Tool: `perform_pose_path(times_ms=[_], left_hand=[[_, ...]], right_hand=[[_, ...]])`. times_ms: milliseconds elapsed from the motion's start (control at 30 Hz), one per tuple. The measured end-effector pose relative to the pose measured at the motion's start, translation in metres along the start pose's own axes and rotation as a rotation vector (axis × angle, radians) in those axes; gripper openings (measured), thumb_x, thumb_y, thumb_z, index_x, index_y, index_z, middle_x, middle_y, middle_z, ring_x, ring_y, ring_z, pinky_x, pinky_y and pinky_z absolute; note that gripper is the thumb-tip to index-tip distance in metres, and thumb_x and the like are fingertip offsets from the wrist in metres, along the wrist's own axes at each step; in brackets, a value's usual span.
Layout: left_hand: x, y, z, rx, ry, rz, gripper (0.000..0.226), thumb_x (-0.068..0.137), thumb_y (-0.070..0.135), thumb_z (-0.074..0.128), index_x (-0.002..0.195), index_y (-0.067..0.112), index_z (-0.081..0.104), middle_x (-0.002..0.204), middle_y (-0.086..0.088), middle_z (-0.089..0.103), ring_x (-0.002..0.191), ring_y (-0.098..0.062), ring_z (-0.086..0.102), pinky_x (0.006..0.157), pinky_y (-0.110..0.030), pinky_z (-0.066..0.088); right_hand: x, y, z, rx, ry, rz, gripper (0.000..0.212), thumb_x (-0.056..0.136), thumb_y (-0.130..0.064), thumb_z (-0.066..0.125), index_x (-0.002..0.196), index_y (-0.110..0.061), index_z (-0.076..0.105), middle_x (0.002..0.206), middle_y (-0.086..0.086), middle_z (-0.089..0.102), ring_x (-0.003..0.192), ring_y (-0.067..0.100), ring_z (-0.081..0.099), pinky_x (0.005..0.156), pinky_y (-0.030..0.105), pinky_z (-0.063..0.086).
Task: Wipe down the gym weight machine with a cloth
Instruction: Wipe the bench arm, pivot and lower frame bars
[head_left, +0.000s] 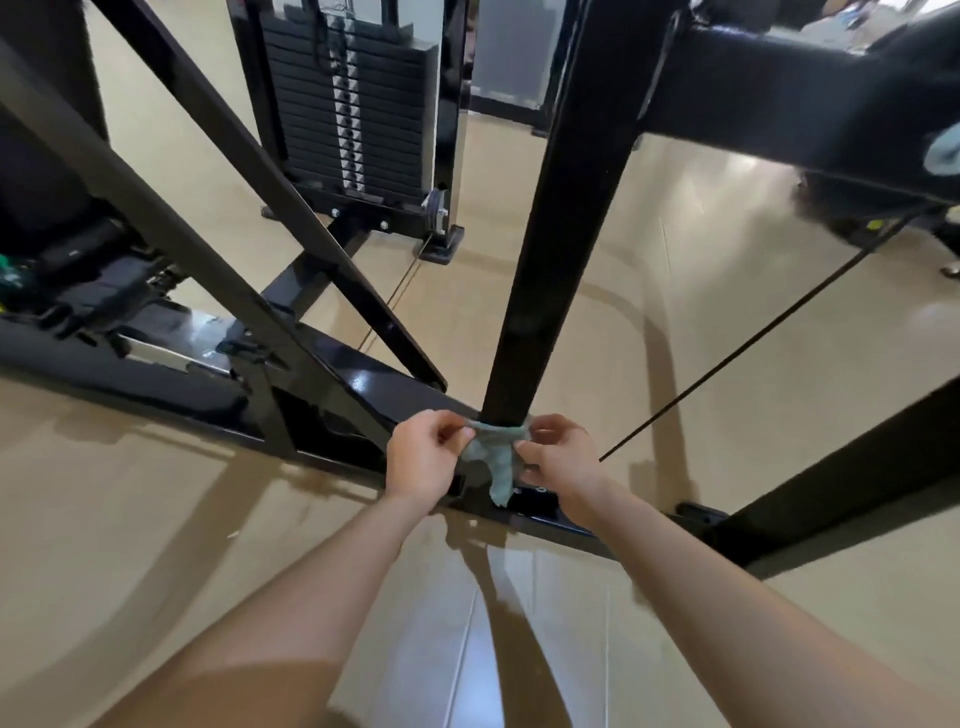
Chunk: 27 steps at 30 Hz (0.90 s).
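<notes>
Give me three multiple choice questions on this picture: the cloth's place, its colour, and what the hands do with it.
1. Where is the cloth? A. round the foot of the upright post B. tucked in a pocket C. hung over a shoulder
2. What colour is the cloth? A. red B. grey-green C. white
3. What are the left hand and right hand doing? A. both hang free B. one alone holds the cloth C. each grips one end of it
Answers: A, it loops the post above the base beam; B, dull grey-green against the black post; C, fingers of both curl on it beside the post.
</notes>
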<state>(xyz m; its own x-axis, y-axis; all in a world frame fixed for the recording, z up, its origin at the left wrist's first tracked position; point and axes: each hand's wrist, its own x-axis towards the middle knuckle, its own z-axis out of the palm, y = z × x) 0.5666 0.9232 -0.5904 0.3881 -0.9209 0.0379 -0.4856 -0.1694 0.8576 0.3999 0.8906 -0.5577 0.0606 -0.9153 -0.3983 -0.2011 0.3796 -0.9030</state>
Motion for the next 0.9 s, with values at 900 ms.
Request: perform_pose_path(times_ms=[900], left_hand=[[0.021, 0.047, -0.024, -0.767, -0.314, 0.008, 0.052, 0.085, 0.022, 0.081, 0.135, 0.018, 0.065, 0.123, 0.008, 0.071, 0.117, -0.002, 0.063, 0.105, -0.027, 0.051]], right_hand=[[-0.067, -0.043, 0.027, -0.343, 0.34, -0.7, 0.036, 0.092, -0.006, 0.07, 0.125, -0.019, 0.069, 0.115, -0.008, 0.06, 0.104, 0.01, 0.063, 0.089, 0.022, 0.055]])
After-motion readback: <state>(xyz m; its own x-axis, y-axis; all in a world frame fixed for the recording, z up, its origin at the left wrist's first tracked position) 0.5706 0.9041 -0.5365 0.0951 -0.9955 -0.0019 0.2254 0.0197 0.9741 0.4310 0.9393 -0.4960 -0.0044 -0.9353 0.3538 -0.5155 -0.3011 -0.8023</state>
